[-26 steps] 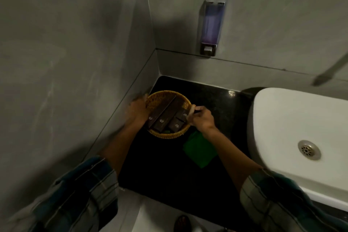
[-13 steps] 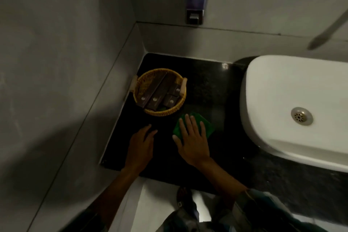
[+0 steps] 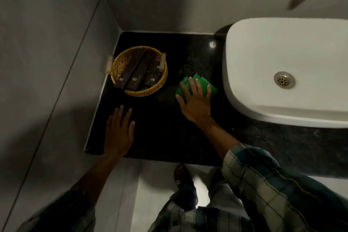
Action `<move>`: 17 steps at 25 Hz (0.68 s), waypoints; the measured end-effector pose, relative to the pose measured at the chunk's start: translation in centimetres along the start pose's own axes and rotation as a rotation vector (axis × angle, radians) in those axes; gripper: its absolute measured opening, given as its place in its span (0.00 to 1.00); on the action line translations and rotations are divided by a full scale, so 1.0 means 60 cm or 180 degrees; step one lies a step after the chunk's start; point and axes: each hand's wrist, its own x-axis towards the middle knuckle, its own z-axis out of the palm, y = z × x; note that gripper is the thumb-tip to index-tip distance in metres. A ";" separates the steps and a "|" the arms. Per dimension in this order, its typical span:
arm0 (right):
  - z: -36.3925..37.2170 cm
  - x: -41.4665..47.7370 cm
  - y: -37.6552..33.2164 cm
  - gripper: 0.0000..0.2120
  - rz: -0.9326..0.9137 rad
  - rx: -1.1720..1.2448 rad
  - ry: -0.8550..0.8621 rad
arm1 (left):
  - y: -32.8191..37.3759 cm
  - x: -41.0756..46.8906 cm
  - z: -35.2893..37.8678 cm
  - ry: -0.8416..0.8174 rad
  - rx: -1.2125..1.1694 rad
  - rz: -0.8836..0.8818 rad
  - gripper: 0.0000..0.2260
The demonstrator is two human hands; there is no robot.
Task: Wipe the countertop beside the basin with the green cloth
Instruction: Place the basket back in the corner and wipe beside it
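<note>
Nearest the camera, the left hand (image 3: 119,133) lies flat and spread on the front left part of the dark table (image 3: 169,133), fingers wide and holding nothing; it looks like a brace, and keeping it planted there should steady the body while the other arm works. Farther in and to the right, the right hand (image 3: 194,100) presses palm-down with splayed fingers on the green cloth (image 3: 211,88), which sits folded on the table between the wicker basket (image 3: 139,70) on the left and the white basin (image 3: 286,69) on the right, close to the basin's wall but not clearly touching it. The hand is not gripping the cloth so much as pinning it flat, which suits wiping: even pressure through the whole palm should keep the fold from bunching or sliding out from under the fingers. Good strokes here would probably be long and overlapping, running from the far wall toward the near edge, with the cloth's edge tucked along the foot of the basin where grime tends to gather. The basket, holding several dark boxes, stands in the far left corner, well clear of the cloth; the strip around it will need care so a sweep does not knock it. Beyond it, the stretch of table by the far wall appears not yet reached.
</note>
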 end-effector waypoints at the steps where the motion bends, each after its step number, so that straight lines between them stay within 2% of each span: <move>1: 0.009 -0.025 -0.016 0.25 -0.0069 0.0106 -0.0006 | 0.002 0.002 0.000 0.0030 -0.0102 -0.0048 0.25; 4: 0.029 -0.201 -0.014 0.25 -0.0848 0.0066 -0.0146 | 0.063 -0.008 0.009 0.0084 -0.0273 0.0325 0.22; 6: 0.024 -0.252 0.037 0.25 -0.1028 -0.0033 -0.0177 | 0.136 0.002 0.019 0.0009 -0.0433 0.0658 0.21; 9: -0.006 -0.153 0.086 0.26 -0.0466 -0.0159 -0.0134 | 0.211 0.016 0.031 -0.0181 -0.0327 0.0715 0.21; 13: -0.015 0.045 0.066 0.27 0.0033 0.0191 -0.0491 | 0.199 -0.026 0.043 -0.0259 0.0110 0.0760 0.22; 15: -0.021 0.138 0.058 0.27 0.0312 0.0438 -0.0383 | 0.188 -0.022 0.054 -0.0202 0.0130 0.0816 0.23; 17: -0.025 0.198 0.043 0.27 0.0304 0.0398 -0.0210 | 0.186 -0.002 0.067 -0.0062 0.0209 0.0783 0.23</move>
